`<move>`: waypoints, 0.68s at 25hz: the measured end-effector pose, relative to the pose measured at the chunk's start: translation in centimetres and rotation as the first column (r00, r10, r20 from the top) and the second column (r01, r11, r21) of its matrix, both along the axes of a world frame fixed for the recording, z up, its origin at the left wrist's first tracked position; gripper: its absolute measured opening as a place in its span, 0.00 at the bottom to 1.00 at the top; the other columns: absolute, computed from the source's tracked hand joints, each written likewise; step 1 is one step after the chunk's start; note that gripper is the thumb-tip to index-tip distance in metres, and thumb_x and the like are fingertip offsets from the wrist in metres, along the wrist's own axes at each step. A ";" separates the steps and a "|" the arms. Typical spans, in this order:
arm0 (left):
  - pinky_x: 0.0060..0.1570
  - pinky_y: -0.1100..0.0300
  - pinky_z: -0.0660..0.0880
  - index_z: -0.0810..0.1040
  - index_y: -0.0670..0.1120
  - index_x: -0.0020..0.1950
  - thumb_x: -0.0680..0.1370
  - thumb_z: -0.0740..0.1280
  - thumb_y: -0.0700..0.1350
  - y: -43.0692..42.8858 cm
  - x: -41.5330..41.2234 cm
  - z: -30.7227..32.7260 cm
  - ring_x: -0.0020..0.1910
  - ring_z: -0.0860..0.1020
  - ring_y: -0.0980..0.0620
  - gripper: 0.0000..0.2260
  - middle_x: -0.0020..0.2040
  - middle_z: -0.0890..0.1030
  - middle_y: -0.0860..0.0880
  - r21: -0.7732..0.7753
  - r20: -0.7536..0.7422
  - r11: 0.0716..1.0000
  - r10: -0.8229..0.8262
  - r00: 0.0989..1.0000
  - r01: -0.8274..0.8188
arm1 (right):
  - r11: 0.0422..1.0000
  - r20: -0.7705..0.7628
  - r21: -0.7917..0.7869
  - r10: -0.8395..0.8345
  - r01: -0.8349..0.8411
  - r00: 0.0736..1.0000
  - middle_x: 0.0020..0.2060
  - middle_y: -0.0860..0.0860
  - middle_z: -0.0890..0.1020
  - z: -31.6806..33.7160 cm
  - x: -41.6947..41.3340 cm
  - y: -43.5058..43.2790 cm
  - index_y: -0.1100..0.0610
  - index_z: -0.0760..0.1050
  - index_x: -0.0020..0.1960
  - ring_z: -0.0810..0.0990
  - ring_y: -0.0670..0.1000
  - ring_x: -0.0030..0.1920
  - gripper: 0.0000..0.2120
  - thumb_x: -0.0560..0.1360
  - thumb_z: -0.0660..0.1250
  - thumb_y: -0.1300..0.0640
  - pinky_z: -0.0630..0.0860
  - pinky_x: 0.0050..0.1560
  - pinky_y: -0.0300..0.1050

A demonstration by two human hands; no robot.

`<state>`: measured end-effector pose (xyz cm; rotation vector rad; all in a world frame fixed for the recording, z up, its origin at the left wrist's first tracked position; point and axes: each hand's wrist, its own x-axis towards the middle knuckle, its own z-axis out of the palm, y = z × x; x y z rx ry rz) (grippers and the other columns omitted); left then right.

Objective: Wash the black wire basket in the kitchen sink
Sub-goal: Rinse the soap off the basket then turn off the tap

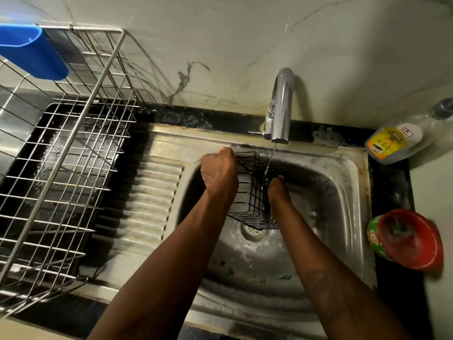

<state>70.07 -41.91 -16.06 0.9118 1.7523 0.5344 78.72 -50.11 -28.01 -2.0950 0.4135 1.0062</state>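
The black wire basket (pixel 252 192) hangs tilted over the steel sink (pixel 338 182), above the drain. My left hand (pixel 219 171) grips its left rim with curled fingers. My right hand (pixel 278 192) is at the basket's right side, fingers pointing down along the wires; whether they curl round the wires is hidden. A thin stream of water falls from the chrome tap (pixel 280 106) onto the basket's right edge.
A steel dish rack (pixel 63 153) with a blue cup (pixel 31 50) stands on the left over a black tray. On the right counter are a plastic bottle (pixel 399 138) lying down and a red soap tub (pixel 408 239). Green scraps lie in the sink bowl.
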 end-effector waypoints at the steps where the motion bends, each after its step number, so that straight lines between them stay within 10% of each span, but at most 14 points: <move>1: 0.41 0.54 0.78 0.73 0.44 0.39 0.80 0.66 0.51 -0.2 0.6 0.1 0.38 0.76 0.50 0.14 0.38 0.77 0.48 0.033 -0.060 0.999 -0.014 0.998 0.016 | 1.000 0.024 -0.001 0.005 -0.005 1.000 0.65 0.59 0.76 0.7 -0.7 0.4 0.54 0.73 0.69 0.75 0.62 0.63 0.40 0.74 0.42 0.29 0.69 0.67 0.62; 8: 0.38 0.58 0.75 0.82 0.44 0.41 0.80 0.65 0.54 0.7 2.5 0.1 0.42 0.83 0.47 0.16 0.37 0.83 0.49 0.090 -0.209 0.858 -0.480 0.852 0.506 | 0.835 0.722 0.358 0.035 -0.418 0.691 0.72 0.55 0.73 9.9 -5.0 0.2 0.50 0.73 0.70 0.72 0.55 0.72 0.23 0.81 0.54 0.41 0.72 0.70 0.54; 12: 0.36 0.59 0.74 0.84 0.40 0.41 0.81 0.65 0.48 0.1 3.2 1.4 0.35 0.78 0.51 0.16 0.37 0.83 0.44 0.206 -0.179 0.675 -0.686 0.706 0.708 | 0.791 0.711 0.038 0.408 -0.610 0.573 0.59 0.57 0.81 10.9 0.2 -0.5 0.56 0.76 0.65 0.80 0.55 0.58 0.19 0.86 0.52 0.47 0.71 0.56 0.43; 17: 0.41 0.59 0.76 0.81 0.43 0.41 0.79 0.65 0.39 -2.9 4.2 2.7 0.38 0.79 0.49 0.08 0.36 0.79 0.49 0.343 -0.229 0.262 -0.908 0.351 0.902 | 0.683 0.423 0.246 0.563 -0.688 0.710 0.46 0.51 0.81 11.6 5.5 -1.8 0.50 0.80 0.49 0.80 0.51 0.50 0.23 0.85 0.51 0.41 0.74 0.55 0.48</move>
